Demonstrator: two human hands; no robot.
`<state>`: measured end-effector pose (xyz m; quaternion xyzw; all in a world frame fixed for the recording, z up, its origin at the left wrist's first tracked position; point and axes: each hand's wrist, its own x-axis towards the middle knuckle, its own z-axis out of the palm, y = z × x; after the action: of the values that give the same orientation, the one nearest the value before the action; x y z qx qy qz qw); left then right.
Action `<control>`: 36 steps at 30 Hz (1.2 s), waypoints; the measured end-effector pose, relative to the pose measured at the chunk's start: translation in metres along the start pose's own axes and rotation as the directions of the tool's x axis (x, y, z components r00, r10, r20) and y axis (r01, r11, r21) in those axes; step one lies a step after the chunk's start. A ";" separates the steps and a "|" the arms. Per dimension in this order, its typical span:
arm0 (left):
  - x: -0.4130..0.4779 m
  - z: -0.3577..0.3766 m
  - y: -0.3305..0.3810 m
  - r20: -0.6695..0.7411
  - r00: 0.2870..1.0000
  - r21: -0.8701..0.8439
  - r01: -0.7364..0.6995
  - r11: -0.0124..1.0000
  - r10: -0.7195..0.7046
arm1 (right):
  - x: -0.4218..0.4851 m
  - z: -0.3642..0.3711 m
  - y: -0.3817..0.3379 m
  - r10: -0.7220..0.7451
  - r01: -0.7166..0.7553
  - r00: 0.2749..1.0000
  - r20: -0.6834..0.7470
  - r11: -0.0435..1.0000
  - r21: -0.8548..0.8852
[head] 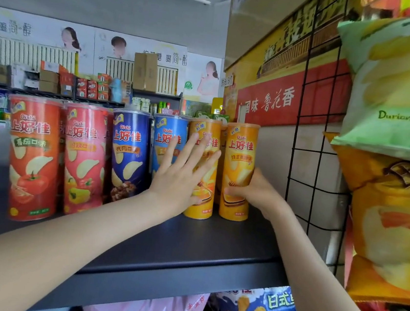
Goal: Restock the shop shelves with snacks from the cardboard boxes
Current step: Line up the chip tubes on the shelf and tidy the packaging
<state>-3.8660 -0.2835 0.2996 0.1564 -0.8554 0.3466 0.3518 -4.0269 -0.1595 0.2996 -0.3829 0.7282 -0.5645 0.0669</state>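
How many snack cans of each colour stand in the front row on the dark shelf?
Red cans: 2
Dark blue can: 1
Light blue can: 1
Orange cans: 2, one of them gripped by the right hand
Total: 6

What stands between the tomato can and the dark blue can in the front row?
One upright red can with peppers pictured on it, seen in the head view.

Right hand grips orange can (upright)
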 end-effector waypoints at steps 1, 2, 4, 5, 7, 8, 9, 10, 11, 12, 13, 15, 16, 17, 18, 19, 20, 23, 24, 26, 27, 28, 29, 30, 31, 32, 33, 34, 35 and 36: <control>0.001 0.002 0.001 0.018 1.000 -0.004 -0.006 1.000 0.006 | 0.001 0.001 0.001 0.005 -0.005 1.000 -0.005 1.000 -0.017; 0.002 0.004 0.003 0.034 0.999 -0.007 -0.012 1.000 0.012 | 0.002 0.003 0.002 0.008 -0.009 1.000 -0.009 1.000 -0.022; 0.002 0.005 0.004 0.048 0.999 -0.017 -0.014 1.000 0.015 | 0.002 0.004 0.003 0.011 -0.012 1.000 -0.012 1.000 -0.023; 0.002 0.005 0.005 0.053 0.998 -0.026 -0.014 1.000 0.015 | 0.001 0.004 0.003 0.011 -0.011 1.000 -0.010 1.000 -0.029; 0.000 0.005 0.005 0.071 0.997 -0.034 -0.022 0.999 0.024 | 0.000 0.005 0.003 0.003 -0.003 1.000 -0.007 0.999 -0.040; -0.001 0.005 0.004 0.076 0.997 -0.031 -0.025 0.999 0.027 | 0.000 0.005 0.003 -0.001 0.000 1.000 -0.010 0.999 -0.051; -0.002 0.004 0.005 0.074 0.997 -0.025 -0.029 0.999 0.030 | -0.002 0.006 0.002 0.001 -0.002 1.000 -0.016 0.998 -0.068; -0.003 0.003 0.005 0.074 0.997 -0.022 -0.031 0.999 0.032 | -0.004 0.007 0.002 0.005 -0.008 1.000 -0.027 0.996 -0.083; -0.003 0.002 0.005 0.084 0.996 -0.027 -0.031 0.999 0.033 | -0.007 0.009 0.000 0.013 -0.018 0.999 -0.046 0.994 -0.104; -0.003 0.002 0.005 0.102 0.994 -0.035 -0.033 0.999 0.037 | -0.010 0.010 -0.001 0.018 -0.027 0.997 -0.072 0.991 -0.129; -0.003 0.002 0.005 0.121 0.992 -0.042 -0.038 0.998 0.043 | -0.015 0.010 -0.004 0.020 -0.037 0.994 -0.104 0.987 -0.159; -0.003 0.000 0.006 0.160 0.985 -0.062 -0.060 0.996 0.069 | -0.027 0.013 -0.009 0.000 -0.034 0.986 -0.167 0.979 -0.201; -0.004 0.001 0.006 0.187 0.979 -0.093 -0.068 0.993 0.084 | -0.035 0.014 -0.011 -0.023 -0.021 0.980 -0.197 0.976 -0.218; -0.007 0.000 0.006 0.218 0.972 -0.133 -0.066 0.989 0.094 | -0.044 0.017 -0.013 -0.055 -0.005 0.971 -0.232 0.969 -0.249; -0.009 -0.002 0.006 0.245 0.964 -0.172 -0.057 0.983 0.099 | -0.052 0.020 -0.013 -0.098 0.015 0.956 -0.276 0.958 -0.288; -0.013 -0.007 0.005 0.262 0.959 -0.217 -0.045 0.975 0.103 | -0.063 0.024 -0.015 -0.148 0.037 0.936 -0.319 0.943 -0.331; -0.017 -0.014 0.003 0.262 0.959 -0.279 -0.030 0.960 0.106 | -0.074 0.029 -0.015 -0.201 0.065 0.912 -0.357 0.932 -0.357; -0.038 -0.054 0.002 0.164 0.986 -0.717 0.109 0.688 0.014 | -0.112 0.052 -0.025 -0.319 0.204 0.855 -0.409 0.932 -0.301; -0.051 -0.069 0.003 0.164 0.985 -0.850 0.170 0.499 -0.056 | -0.129 0.062 -0.031 -0.351 0.261 0.841 -0.412 0.930 -0.259; -0.083 -0.097 0.006 0.175 0.971 -0.947 0.212 0.240 -0.166 | -0.166 0.081 -0.041 -0.408 0.375 0.825 -0.390 0.913 -0.161; -0.102 -0.107 0.009 0.183 0.961 -0.959 0.221 0.179 -0.206 | -0.185 0.090 -0.044 -0.428 0.419 0.827 -0.365 0.902 -0.107; -0.124 -0.113 0.011 0.196 0.949 -0.964 0.233 0.129 -0.246 | -0.203 0.101 -0.044 -0.432 0.441 0.841 -0.327 0.896 -0.053; -0.148 -0.118 0.014 0.224 0.929 -0.964 0.256 0.074 -0.294 | -0.220 0.112 -0.042 -0.425 0.444 0.863 -0.273 0.896 0.007; -0.174 -0.123 0.016 0.260 0.900 -0.958 0.286 0.025 -0.349 | -0.235 0.124 -0.037 -0.407 0.429 0.888 -0.212 0.900 0.070; -0.202 -0.125 0.019 0.299 0.863 -0.946 0.323 -0.010 -0.406 | -0.251 0.139 -0.030 -0.382 0.400 0.912 -0.149 0.908 0.126; -0.231 -0.126 0.022 0.345 0.817 -0.927 0.374 -0.030 -0.463 | -0.268 0.156 -0.022 -0.355 0.365 0.931 -0.087 0.917 0.164; -0.261 -0.128 0.025 0.395 0.761 -0.898 0.438 -0.042 -0.515 | -0.285 0.174 -0.013 -0.335 0.333 0.942 -0.023 0.924 0.186; -0.292 -0.130 0.028 0.447 0.699 -0.863 0.502 -0.062 -0.559 | -0.302 0.193 -0.005 -0.325 0.310 0.945 0.041 0.929 0.200; -0.324 -0.129 0.031 0.503 0.626 -0.818 0.568 -0.094 -0.596 | -0.322 0.213 0.003 -0.309 0.281 0.944 0.113 0.936 0.212; -0.357 -0.131 0.032 0.556 0.548 -0.768 0.627 -0.134 -0.624 | -0.342 0.234 0.011 -0.282 0.240 0.940 0.191 0.947 0.215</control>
<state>-3.5671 -0.1602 0.0974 0.3044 -0.6914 -0.4387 0.4867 -3.6693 -0.1224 0.0929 -0.5283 0.6022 -0.5889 0.1070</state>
